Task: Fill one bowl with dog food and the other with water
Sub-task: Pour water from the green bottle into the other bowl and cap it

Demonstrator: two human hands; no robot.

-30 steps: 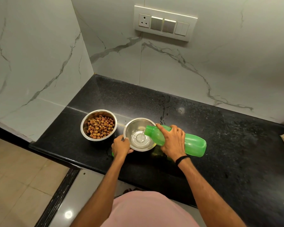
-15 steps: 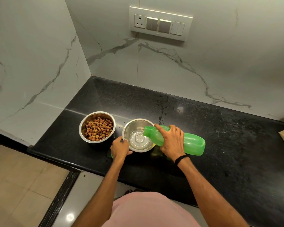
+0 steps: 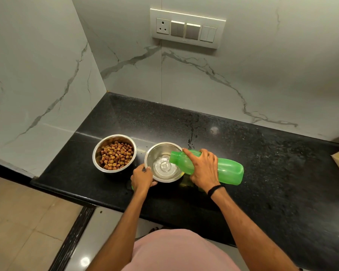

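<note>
Your right hand (image 3: 203,169) is wrapped around the green bottle (image 3: 230,171). The bottle is tipped on its side, and its mouth is over the water bowl (image 3: 160,148). There is some water (image 3: 165,168) in the bottom of that bowl. Your left hand (image 3: 142,178) holds the near rim of the water bowl with curled fingers. The food bowl (image 3: 97,153) sits just beside it on the left, with brown dog food (image 3: 115,158) inside. Both bowls are on the black table (image 3: 272,182).
</note>
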